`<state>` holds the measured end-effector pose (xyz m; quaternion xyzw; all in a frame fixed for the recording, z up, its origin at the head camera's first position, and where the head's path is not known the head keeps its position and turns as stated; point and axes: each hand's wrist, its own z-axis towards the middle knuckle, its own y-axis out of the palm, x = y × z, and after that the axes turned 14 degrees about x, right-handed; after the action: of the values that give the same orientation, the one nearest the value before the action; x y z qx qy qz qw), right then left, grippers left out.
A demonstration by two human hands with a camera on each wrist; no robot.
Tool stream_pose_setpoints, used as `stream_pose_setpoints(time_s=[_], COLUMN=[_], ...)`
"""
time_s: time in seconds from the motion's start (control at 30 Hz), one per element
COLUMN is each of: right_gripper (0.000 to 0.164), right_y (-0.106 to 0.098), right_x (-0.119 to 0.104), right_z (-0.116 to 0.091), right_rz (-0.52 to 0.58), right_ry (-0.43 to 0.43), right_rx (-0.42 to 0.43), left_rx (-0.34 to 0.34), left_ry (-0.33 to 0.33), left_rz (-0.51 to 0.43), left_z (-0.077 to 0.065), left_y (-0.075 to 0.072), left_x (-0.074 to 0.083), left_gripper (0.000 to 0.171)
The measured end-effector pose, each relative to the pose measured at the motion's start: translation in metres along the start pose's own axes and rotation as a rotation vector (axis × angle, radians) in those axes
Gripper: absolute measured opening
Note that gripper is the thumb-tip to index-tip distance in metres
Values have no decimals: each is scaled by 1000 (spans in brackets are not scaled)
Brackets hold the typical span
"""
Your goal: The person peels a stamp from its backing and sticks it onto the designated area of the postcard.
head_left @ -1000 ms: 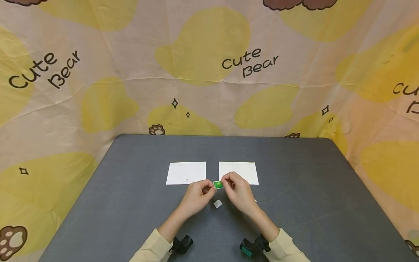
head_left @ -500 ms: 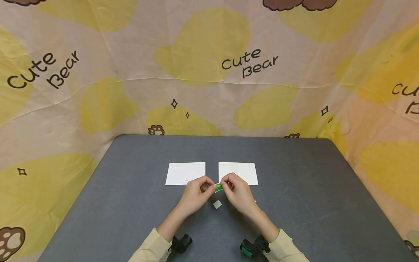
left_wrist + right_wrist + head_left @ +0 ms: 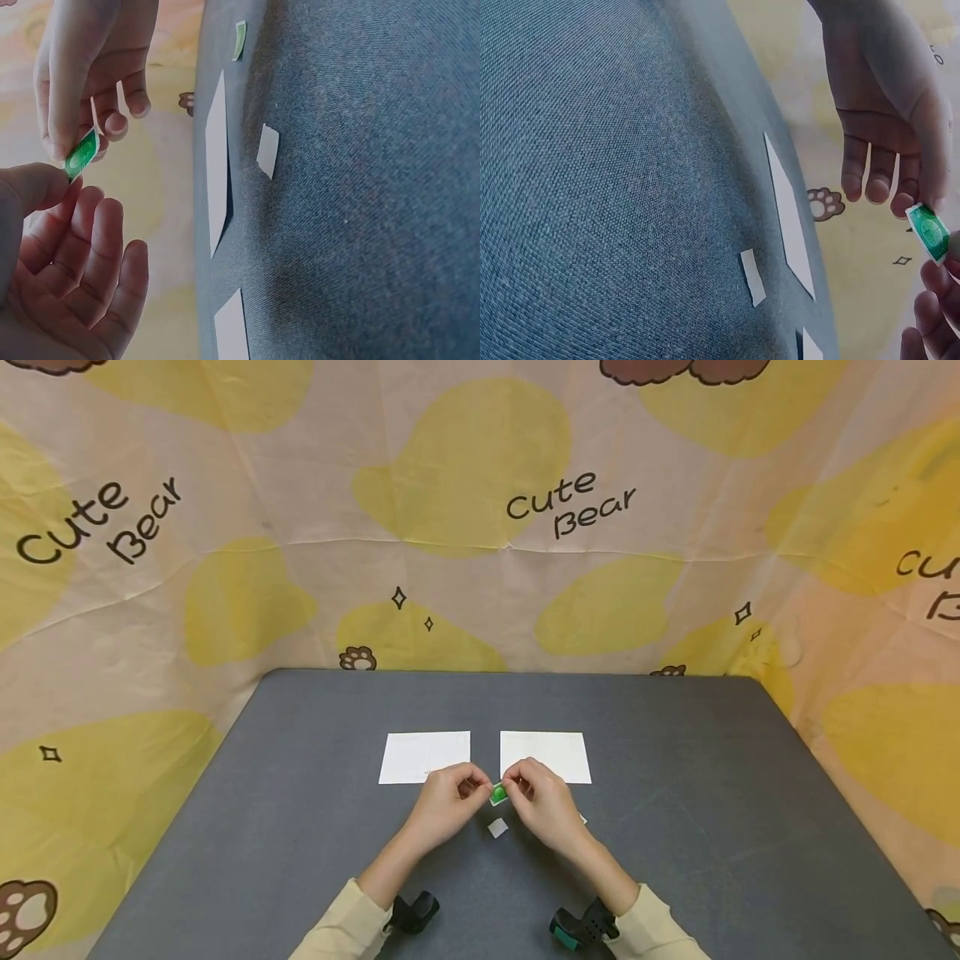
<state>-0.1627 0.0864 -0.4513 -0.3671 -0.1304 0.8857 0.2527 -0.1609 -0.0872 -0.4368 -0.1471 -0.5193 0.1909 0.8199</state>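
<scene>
On my feeds, left hand (image 3: 447, 797) and right hand (image 3: 546, 797) pinch a small green, white-edged paper rectangle (image 3: 82, 154) between their fingertips (image 3: 54, 180); I'd hold only its edges, lightly, to avoid creasing.

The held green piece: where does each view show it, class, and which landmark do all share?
Head: green piece, below centre.
Left wrist: green piece, left side, slightly above middle.
Right wrist: green piece, near right edge, below middle.
Shared landmark: white scrap on the table.
</scene>
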Motion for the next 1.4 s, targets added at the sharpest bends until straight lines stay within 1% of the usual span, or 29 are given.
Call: stream_pose_setpoints(time_s=[0.33, 0.43, 0.53, 0.67, 0.77, 0.97, 1.1, 1.2, 1.4], right_gripper=[15, 15, 14, 4, 7, 4, 3, 7, 5], right_y=[-1, 0, 1, 0, -1, -2, -3, -3, -4], right_x=[-3, -3, -2, -2, 0, 2, 3, 2, 0], right_z=[2, 1, 1, 1, 1, 0, -1, -1, 0], right_rz=[-6, 0, 7, 13, 10, 1, -4, -1, 8], right_ry=[11, 12, 8, 5, 2, 15, 10, 7, 13], right_rx=[-24, -24, -18, -5, 6, 17, 28, 32, 26], left_rx=[-60, -67, -53, -19, 6, 43, 55, 57, 23], left_ry=[1, 15, 21, 8, 4, -2, -14, -33, -61], left_rz=[15, 14, 11, 5, -10, -23, -20, -25, -12], left_z=[-5, -6, -7, -8, -8, -7, -7, -7, -7], left_y=[4, 6, 8, 8, 8, 7, 7, 6, 5], left_x=[0, 0, 0, -1, -1, -2, -1, 0, 1], left_gripper=[11, 12, 12, 12, 11, 13, 13, 13, 13])
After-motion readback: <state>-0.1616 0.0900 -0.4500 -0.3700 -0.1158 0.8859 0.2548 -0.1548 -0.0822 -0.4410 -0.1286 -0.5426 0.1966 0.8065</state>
